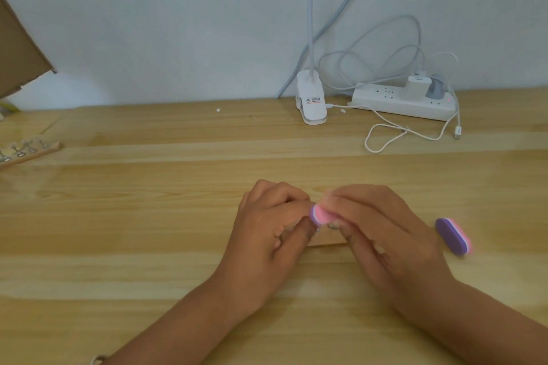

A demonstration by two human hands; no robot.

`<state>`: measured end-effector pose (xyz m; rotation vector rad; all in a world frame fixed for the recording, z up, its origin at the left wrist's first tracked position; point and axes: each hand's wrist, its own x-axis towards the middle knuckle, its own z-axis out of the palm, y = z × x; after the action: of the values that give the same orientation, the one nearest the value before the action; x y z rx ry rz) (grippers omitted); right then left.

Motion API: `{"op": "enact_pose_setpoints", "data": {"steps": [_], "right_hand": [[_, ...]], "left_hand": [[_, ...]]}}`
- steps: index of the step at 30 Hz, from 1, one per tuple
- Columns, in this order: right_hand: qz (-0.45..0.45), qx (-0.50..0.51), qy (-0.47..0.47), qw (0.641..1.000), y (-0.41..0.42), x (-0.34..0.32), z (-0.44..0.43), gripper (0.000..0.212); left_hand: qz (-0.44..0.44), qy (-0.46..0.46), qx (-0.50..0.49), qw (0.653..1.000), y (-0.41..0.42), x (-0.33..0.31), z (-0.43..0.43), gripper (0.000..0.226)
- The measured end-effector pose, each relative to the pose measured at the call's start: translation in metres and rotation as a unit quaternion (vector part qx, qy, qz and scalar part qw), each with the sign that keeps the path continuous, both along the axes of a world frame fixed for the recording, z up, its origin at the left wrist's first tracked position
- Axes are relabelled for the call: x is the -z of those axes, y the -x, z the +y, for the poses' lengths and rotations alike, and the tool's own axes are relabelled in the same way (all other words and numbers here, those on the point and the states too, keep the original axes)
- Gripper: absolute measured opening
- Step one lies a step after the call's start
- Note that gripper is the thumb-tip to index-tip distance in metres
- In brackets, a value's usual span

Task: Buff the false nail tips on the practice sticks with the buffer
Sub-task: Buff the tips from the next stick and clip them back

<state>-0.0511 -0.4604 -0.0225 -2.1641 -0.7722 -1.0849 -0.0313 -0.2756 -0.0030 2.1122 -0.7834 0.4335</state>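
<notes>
Nearest to us, both our forearms are reaching in over the wooden surface [148, 246] and meeting at the buffer [319, 213], the pink and purple block we are taking as our landmark. Our right hand [385, 231] is curling its fingers over the buffer from the right and gripping it. Motion blur is smearing the fingertips there, so we are judging that a stroke is under way. Our left hand [267, 228] is closing in from the buffer's left, fingers curled, thumb and forefinger pinching the small metal practice stick [318, 229] just beneath the buffer. The nail tip itself is hiding under the buffer and fingers. Just below the buffer a wooden strip [326, 244] is showing between our hands, seemingly the base carrying the sticks.

We are reading this as the buffing step on one tip. The next move is calling for light, even strokes while the left hand is steadying the stick, then a shift to the neighbouring stick.

Right of the buffer a second buffer [452, 235] is lying idle. Far left and beyond the buffer, a rack of practice sticks [26, 149] is waiting. Beyond the buffer, a clip lamp [311, 101] and a power strip [403, 101] are sitting by the wall.
</notes>
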Motion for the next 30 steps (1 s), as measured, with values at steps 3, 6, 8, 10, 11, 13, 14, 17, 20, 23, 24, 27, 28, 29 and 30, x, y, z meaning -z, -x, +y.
{"op": "enact_pose_setpoints", "data": {"steps": [3, 6, 8, 10, 11, 13, 14, 17, 20, 23, 24, 27, 28, 29, 30], "right_hand": [[0.006, -0.007, 0.0, 1.0, -0.001, 0.0002, -0.0017, 0.024], [0.014, 0.0, -0.013, 1.0, -0.0013, 0.0003, -0.0024, 0.025], [0.0, -0.024, 0.007, 1.0, 0.0005, 0.0008, -0.001, 0.024], [0.007, -0.015, 0.003, 1.0, -0.0007, -0.0003, -0.0027, 0.025], [0.014, -0.002, -0.008, 1.0, -0.0016, -0.001, -0.0038, 0.025], [0.013, 0.007, -0.022, 1.0, -0.0014, -0.0008, -0.0031, 0.024], [0.007, 0.001, -0.024, 1.0, -0.0003, -0.0007, -0.0019, 0.023], [0.015, 0.007, -0.05, 0.999, 0.0017, -0.0023, -0.0025, 0.025], [0.02, 0.0, -0.054, 0.998, 0.0019, -0.0035, -0.0016, 0.025], [0.013, -0.037, -0.023, 0.999, 0.0015, -0.0025, 0.0004, 0.024], [0.017, -0.034, -0.025, 0.999, 0.0009, -0.0026, 0.0, 0.024], [0.015, -0.047, -0.016, 0.999, 0.0019, -0.0009, -0.001, 0.023], [0.01, -0.058, -0.009, 0.998, 0.0023, -0.0006, -0.0008, 0.023], [0.01, -0.061, -0.009, 0.998, 0.0021, -0.0011, -0.0007, 0.024], [0.013, -0.057, -0.017, 0.998, 0.0017, -0.0018, -0.0009, 0.024]], "left_hand": [[-0.006, 0.002, -0.005, 1.0, -0.0001, 0.0007, 0.0, 0.021], [-0.001, 0.015, -0.01, 1.0, -0.0002, 0.0001, 0.0001, 0.021], [0.002, 0.017, -0.004, 1.0, 0.0001, -0.0001, 0.0, 0.023], [0.006, 0.025, -0.004, 1.0, 0.0, 0.0001, 0.0004, 0.023], [0.006, 0.028, -0.005, 1.0, -0.0003, 0.0, 0.0004, 0.023], [0.008, 0.035, -0.003, 0.999, -0.0009, -0.0006, 0.0006, 0.023], [0.011, 0.041, 0.0, 0.999, -0.0013, -0.0009, 0.0008, 0.022], [0.052, 0.082, 0.022, 0.995, -0.0023, -0.0005, 0.003, 0.014], [0.066, 0.104, 0.032, 0.992, -0.0011, -0.001, 0.0047, 0.014], [0.046, 0.089, 0.034, 0.994, -0.0003, -0.0011, 0.0038, 0.016], [0.04, 0.081, 0.03, 0.995, -0.0003, -0.0007, 0.0038, 0.017], [0.045, 0.068, 0.029, 0.996, 0.0, -0.0009, 0.0032, 0.016], [0.049, 0.069, 0.032, 0.996, 0.0004, -0.0014, 0.0027, 0.017], [0.054, 0.071, 0.034, 0.995, 0.0008, -0.002, 0.0023, 0.02], [0.059, 0.074, 0.036, 0.995, 0.0012, -0.0024, 0.0021, 0.021]]}}
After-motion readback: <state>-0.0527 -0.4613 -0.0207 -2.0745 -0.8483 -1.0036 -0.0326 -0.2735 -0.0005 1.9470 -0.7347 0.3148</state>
